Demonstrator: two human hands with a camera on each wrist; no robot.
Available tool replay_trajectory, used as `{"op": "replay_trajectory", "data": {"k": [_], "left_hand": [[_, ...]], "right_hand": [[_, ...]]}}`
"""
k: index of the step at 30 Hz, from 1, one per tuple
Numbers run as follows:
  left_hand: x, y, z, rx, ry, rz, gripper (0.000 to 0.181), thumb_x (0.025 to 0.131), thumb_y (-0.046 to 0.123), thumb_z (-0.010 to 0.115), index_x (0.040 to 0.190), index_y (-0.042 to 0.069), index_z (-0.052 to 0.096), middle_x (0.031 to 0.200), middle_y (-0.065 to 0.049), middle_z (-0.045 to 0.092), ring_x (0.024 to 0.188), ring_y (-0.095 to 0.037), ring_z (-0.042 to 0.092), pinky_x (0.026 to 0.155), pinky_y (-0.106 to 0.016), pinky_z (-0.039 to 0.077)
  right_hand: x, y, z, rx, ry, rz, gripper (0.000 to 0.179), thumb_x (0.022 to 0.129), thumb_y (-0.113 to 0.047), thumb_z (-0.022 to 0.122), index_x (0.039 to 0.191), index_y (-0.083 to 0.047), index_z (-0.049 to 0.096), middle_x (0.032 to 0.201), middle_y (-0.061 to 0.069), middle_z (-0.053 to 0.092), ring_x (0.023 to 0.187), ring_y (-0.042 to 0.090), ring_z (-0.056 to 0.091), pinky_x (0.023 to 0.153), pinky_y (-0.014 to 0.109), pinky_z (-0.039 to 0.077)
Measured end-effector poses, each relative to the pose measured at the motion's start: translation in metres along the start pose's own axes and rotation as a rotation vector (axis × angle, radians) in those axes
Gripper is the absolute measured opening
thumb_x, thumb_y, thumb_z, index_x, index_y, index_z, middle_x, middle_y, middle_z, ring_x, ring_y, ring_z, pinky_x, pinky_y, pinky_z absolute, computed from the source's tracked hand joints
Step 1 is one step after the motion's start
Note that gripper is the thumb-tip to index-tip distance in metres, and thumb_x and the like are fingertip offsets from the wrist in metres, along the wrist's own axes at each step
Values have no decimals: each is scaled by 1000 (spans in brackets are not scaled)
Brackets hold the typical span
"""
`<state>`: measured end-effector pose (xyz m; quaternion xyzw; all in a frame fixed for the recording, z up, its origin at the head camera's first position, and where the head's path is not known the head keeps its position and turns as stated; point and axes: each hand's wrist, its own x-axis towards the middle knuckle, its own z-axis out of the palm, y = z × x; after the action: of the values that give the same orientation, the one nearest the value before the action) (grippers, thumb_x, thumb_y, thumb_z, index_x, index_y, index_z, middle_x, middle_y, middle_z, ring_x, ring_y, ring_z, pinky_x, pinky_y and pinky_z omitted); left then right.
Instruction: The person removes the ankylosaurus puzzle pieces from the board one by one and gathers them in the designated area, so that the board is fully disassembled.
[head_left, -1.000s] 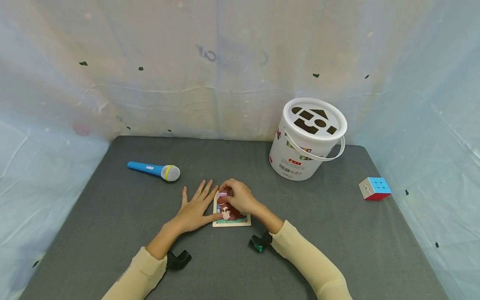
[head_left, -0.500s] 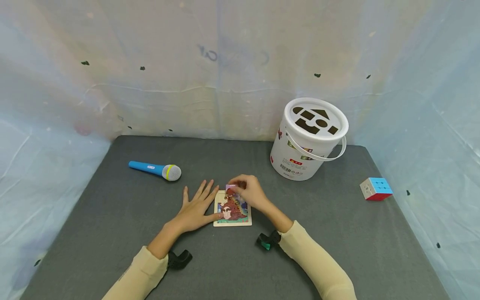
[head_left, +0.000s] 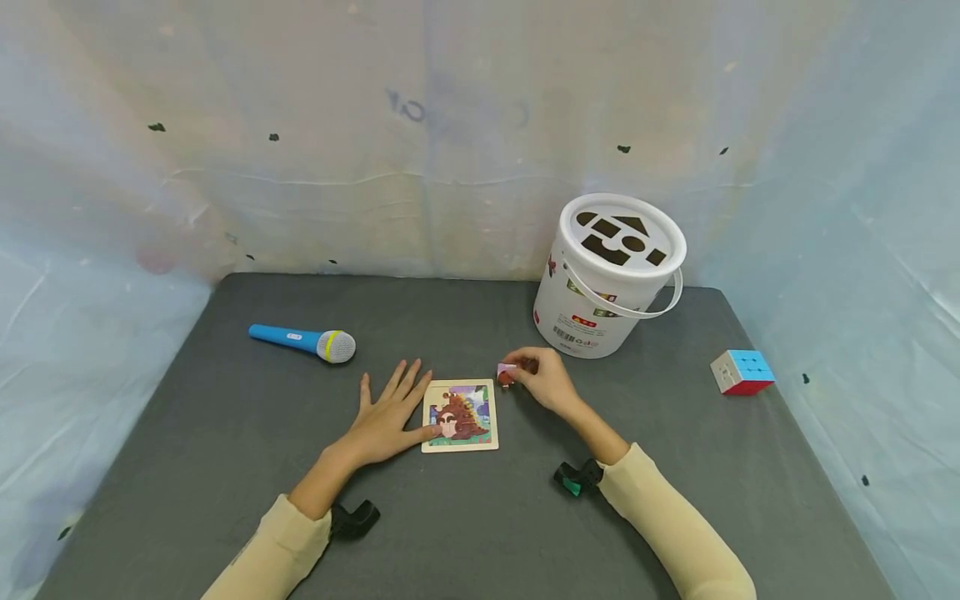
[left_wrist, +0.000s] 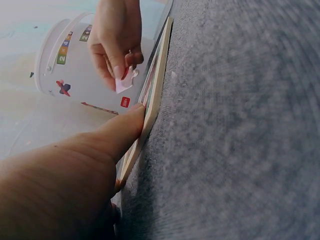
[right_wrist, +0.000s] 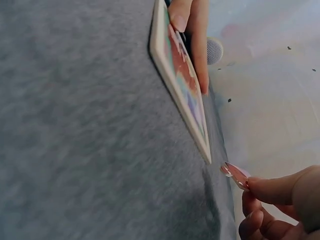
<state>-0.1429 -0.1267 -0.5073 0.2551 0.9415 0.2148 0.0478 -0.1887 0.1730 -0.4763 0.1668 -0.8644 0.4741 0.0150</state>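
Note:
A square wooden jigsaw puzzle [head_left: 474, 414] with a dinosaur picture in a pale frame lies on the grey table. Bare wood shows at its upper left corner. My left hand [head_left: 387, 423] rests with spread, straight fingers at its left side, the thumb on the picture. Just beyond the upper right corner of the frame, my right hand [head_left: 543, 380] pinches a small pink and brown puzzle piece [head_left: 506, 375] between thumb and fingers. In the right wrist view that puzzle piece [right_wrist: 235, 175] is tilted and held above the cloth.
A blue toy microphone [head_left: 303, 341] lies at the back left. A white bucket [head_left: 592, 308] with shaped holes in its lid stands at the back right. Near the right edge sits a puzzle cube [head_left: 742, 372]. Plastic sheeting [head_left: 450, 167] hangs behind the table.
My right hand has lifted the puzzle piece out of the upper left of the puzzle and carried it right, past the frame. The left hand has stayed in place.

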Motion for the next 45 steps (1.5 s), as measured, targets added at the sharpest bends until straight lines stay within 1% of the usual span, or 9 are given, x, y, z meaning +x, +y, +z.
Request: {"op": "replay_trajectory", "data": {"k": [3, 7, 14, 22, 32, 39, 45], "left_hand": [[0, 0, -1, 2, -12, -6, 95, 91, 66, 57, 160, 12, 21, 167, -12, 7, 152, -35, 1, 106, -74, -14], [0, -1, 0, 5, -11, -3, 95, 91, 67, 56, 160, 13, 21, 167, -12, 6, 153, -34, 0, 106, -74, -14], [-1, -1, 0, 2, -8, 1, 94, 92, 66, 57, 160, 12, 21, 167, -13, 7, 152, -34, 1, 106, -75, -13], [-1, 1, -1, -7, -7, -2, 93, 92, 63, 59, 160, 11, 22, 166, -14, 8, 152, -36, 2, 105, -75, -13], [-1, 1, 0, -12, -5, 0, 94, 92, 64, 58, 160, 11, 22, 166, -13, 9, 152, -35, 2, 105, -75, -13], [-1, 0, 1, -7, -9, -2, 94, 92, 66, 56, 160, 12, 21, 167, -12, 7, 152, -34, 1, 106, -74, -14], [-1, -1, 1, -3, -9, 1, 94, 92, 67, 55, 160, 12, 21, 167, -12, 7, 152, -34, 1, 106, -74, -14]], "right_hand": [[-4, 2, -2, 5, -13, 0, 11, 88, 3, 72, 98, 2, 75, 79, 9, 68, 63, 14, 50, 56, 25, 40], [-8, 6, -4, 3, -20, 5, 10, 88, 2, 73, 98, 2, 75, 77, 8, 66, 63, 12, 49, 56, 24, 40], [-13, 12, -4, -12, -7, 15, 10, 87, 2, 74, 96, 1, 75, 78, 7, 68, 63, 12, 52, 57, 25, 42], [-16, 12, -2, -18, -5, 39, 8, 89, 0, 73, 96, 0, 76, 78, 5, 67, 63, 12, 53, 57, 25, 43], [-17, 14, 0, -37, 19, 25, 9, 87, 2, 73, 96, 1, 75, 73, 4, 64, 61, 12, 51, 55, 24, 41], [-17, 16, 1, -54, 21, 12, 9, 86, 2, 75, 94, 1, 75, 70, 1, 61, 60, 10, 49, 54, 24, 40], [-19, 14, 1, -59, 1, 5, 16, 82, -3, 81, 97, 0, 74, 73, 1, 61, 60, 10, 49, 53, 23, 39]]}}
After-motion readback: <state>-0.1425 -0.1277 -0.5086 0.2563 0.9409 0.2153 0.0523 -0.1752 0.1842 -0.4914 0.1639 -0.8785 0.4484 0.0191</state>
